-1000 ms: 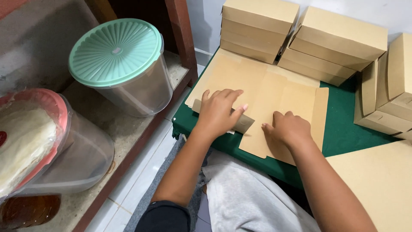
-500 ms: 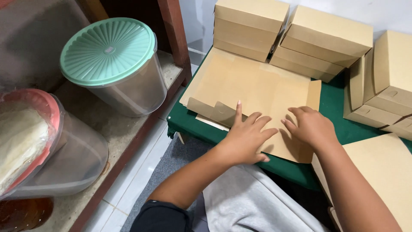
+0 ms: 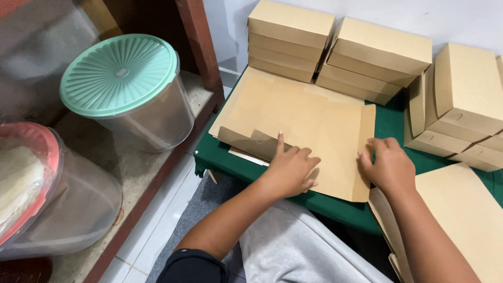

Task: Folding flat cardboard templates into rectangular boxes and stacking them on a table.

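Flat cardboard sheet point(image 3: 309, 126), under both hands' fingers point(image 3: 293, 154)

Looks like somebody's home doubling as a small food-packing setup, not a real workshop: the work surface is just a low table with a green cloth point(image 3: 398, 126) pushed against a plain white wall point(image 3: 461, 21), with white floor tiles point(image 3: 157, 230) showing past its left edge. Along its far edge sit stacks of folded brown cardboard boxes point(image 3: 335, 47), with flat unfolded ones point(image 3: 304, 120) in the middle. Off to the left there's a dark wooden shelf point(image 3: 157, 173) holding big plastic kitchen tubs, one with a mint-green lid point(image 3: 119, 73) and one with a red lid point(image 3: 26, 152), very pantry-like.
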